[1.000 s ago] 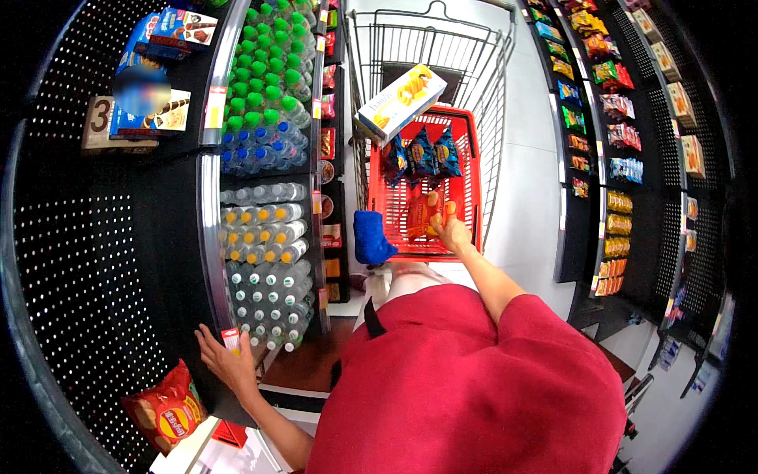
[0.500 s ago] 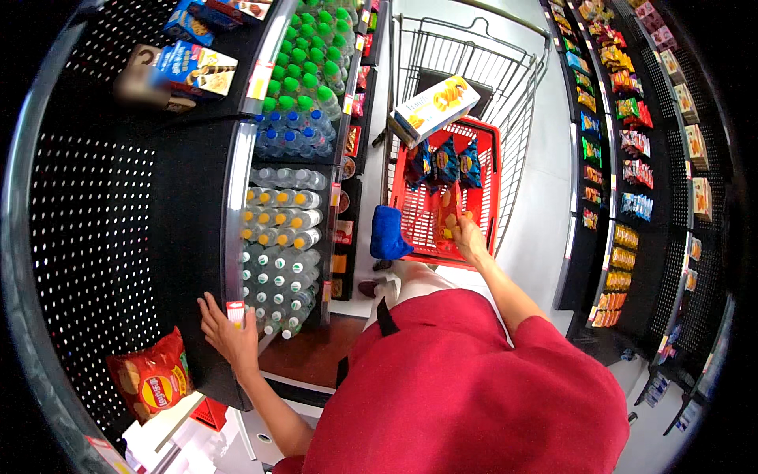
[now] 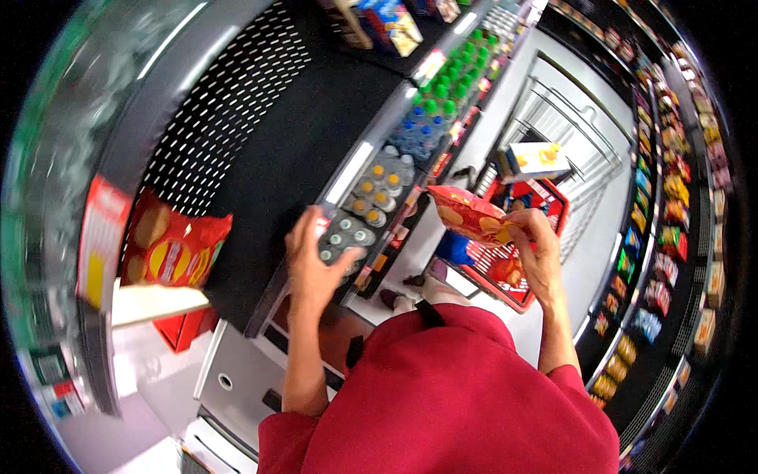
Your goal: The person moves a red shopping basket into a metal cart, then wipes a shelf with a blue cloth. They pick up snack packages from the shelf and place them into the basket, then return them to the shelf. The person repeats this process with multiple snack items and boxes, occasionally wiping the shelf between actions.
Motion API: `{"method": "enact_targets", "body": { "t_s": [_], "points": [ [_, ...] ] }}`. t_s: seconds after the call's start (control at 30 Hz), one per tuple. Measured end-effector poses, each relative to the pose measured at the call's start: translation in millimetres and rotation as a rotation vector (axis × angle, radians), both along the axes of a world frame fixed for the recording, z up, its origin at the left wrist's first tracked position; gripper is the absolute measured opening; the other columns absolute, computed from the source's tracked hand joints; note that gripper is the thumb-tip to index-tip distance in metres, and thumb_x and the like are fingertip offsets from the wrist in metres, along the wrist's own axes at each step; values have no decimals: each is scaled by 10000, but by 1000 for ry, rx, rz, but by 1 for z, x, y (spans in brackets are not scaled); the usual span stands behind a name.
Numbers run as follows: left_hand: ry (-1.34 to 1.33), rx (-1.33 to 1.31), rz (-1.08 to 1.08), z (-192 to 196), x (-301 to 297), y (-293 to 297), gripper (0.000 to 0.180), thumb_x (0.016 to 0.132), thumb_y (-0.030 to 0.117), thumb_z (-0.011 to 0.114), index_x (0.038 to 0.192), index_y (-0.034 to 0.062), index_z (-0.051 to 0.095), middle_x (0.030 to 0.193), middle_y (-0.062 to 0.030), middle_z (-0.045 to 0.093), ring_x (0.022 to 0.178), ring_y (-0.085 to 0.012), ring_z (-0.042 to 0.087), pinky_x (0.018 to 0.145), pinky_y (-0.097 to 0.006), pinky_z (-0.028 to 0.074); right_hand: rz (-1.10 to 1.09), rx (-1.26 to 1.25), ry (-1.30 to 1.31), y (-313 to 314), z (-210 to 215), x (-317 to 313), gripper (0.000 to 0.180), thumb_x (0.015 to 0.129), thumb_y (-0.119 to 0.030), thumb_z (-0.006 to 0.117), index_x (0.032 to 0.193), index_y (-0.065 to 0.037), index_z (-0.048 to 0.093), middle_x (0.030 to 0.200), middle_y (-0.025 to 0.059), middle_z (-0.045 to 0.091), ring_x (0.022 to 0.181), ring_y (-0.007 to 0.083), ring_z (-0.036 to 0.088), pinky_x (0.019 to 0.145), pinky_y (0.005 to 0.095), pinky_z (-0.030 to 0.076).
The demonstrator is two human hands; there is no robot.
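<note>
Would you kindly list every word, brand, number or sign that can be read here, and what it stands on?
I quote no print, only where it sits:
Red bag in the right hand: too blurred to read.
Larger red bag at left: round yellow emblem, lettering blurred.
Price tag at far left: blurred.
Pale box: blurred.

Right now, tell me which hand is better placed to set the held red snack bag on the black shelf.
Probably the right hand: it grips one end of the red snack bag. The left hand is nearer the black shelf, but holds no bag.
</note>
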State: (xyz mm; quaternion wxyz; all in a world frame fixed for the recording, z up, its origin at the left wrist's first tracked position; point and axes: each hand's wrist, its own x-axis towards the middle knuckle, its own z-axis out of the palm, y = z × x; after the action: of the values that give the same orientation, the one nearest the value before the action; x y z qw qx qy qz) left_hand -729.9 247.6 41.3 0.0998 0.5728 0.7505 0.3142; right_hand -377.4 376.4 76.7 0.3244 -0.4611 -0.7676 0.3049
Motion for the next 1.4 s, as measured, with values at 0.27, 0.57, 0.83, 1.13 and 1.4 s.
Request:
{"method": "enact_targets", "body": {
  "t_s": [0.27, 0.57, 0.83, 1.13, 1.4],
  "points": [
    [-222, 127, 165, 18, 4, -63, 976, 696, 263, 935, 1502, 75, 419, 1414, -167, 565, 1150, -305, 641, 873, -377, 561, 490, -57, 286, 3, 68, -138, 70, 976, -45, 624, 1023, 7, 625, 942, 94, 636, 869, 178, 621, 775, 309, 499],
    [-287, 342, 552, 8, -67, -146, 551, 786, 110, 866, 1257, 23, 593, 1142, -95, 681, 928, -197, 690, 817, -330, 554, 964, 13, 385, -38, 81, -316, 116, 966, -106, 624, 1026, -9, 602, 895, 171, 633, 836, 340, 651, 751, 395, 512],
    [-307, 439, 626, -10, -134, -176, 501, 835, 140, 835, 1241, -19, 587, 1122, -101, 690, 965, -173, 669, 849, -334, 548, 951, 52, 535, -68, 62, -414, 152, 949, -94, 652, 1035, 12, 585, 895, 219, 680, 841, 395, 682, 749, 429, 528],
    [-321, 447, 723, -32, -145, -181, 523, 901, 119, 772, 1344, 6, 518, 1206, -129, 640, 1113, -204, 631, 897, -325, 541, 811, -199, 427, -84, 11, -418, 474, 903, -170, 758, 1263, 47, 539, 1130, 220, 667, 1027, 280, 684, 858, 379, 554],
    [-392, 450, 736, -51, -151, -185, 536, 914, 95, 749, 1384, 17, 504, 1245, -123, 624, 1155, -202, 614, 914, -326, 540, 808, -95, 287, -109, -63, -405, 455, 909, -96, 725, 1307, 38, 548, 1151, 219, 635, 1077, 331, 668, 929, 391, 539]
  ]
}}
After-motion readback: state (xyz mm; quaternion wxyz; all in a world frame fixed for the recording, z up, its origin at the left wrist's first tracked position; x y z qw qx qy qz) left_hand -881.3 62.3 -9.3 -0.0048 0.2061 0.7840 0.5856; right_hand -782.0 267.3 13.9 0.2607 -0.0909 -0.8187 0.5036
